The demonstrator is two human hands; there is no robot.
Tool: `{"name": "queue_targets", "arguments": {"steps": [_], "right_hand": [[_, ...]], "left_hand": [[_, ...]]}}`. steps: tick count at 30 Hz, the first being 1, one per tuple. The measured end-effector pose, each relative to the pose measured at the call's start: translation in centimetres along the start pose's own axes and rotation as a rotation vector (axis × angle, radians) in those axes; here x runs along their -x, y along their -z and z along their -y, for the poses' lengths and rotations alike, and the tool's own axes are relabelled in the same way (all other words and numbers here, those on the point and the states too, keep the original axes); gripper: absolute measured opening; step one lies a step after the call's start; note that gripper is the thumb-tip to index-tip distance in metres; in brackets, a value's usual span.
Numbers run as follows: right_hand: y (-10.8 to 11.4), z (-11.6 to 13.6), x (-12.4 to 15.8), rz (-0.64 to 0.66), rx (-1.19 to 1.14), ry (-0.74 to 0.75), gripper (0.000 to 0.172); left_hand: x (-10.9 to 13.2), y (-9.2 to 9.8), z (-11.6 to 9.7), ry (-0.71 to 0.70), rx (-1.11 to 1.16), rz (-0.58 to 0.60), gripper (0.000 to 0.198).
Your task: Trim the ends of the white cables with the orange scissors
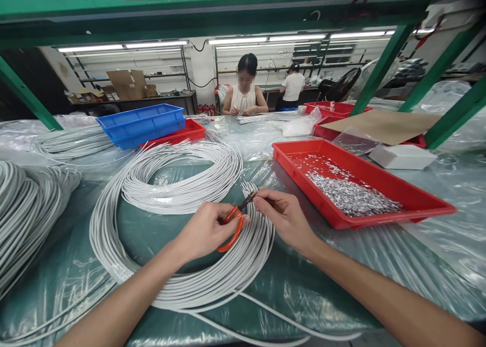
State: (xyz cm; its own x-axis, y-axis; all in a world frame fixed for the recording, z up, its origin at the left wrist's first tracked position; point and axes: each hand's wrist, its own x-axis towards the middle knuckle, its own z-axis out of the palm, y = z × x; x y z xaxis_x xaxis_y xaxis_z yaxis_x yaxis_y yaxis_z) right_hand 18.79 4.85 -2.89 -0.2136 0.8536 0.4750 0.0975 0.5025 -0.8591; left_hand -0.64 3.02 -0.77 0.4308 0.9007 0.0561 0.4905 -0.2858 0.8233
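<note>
- Left of the red plastic tray [364,221] lies the round white-cable coil [243,267].
- Your left hand [212,228] clamps orange-handled metal pliers [243,205]; your right hand [285,214] has fingertips together, contents indiscernible.
- Judged step: tooling cable ends [248,187]; next calls for steady alignment.

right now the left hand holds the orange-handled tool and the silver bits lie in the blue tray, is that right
Not the tray: the silver bits lie in the nearest red tray, as the head view shows. The left hand does hold the orange-handled tool.
</note>
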Motion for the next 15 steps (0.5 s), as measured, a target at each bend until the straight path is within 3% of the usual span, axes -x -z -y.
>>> {"name": "queue_targets", "arguments": {"steps": [15], "right_hand": [[0.33,0.21,-0.24,-0.011,-0.015,-0.034,0.019]], "left_hand": [[0.10,-0.11,-0.19,0.020,-0.009,0.019,0.044]]}}
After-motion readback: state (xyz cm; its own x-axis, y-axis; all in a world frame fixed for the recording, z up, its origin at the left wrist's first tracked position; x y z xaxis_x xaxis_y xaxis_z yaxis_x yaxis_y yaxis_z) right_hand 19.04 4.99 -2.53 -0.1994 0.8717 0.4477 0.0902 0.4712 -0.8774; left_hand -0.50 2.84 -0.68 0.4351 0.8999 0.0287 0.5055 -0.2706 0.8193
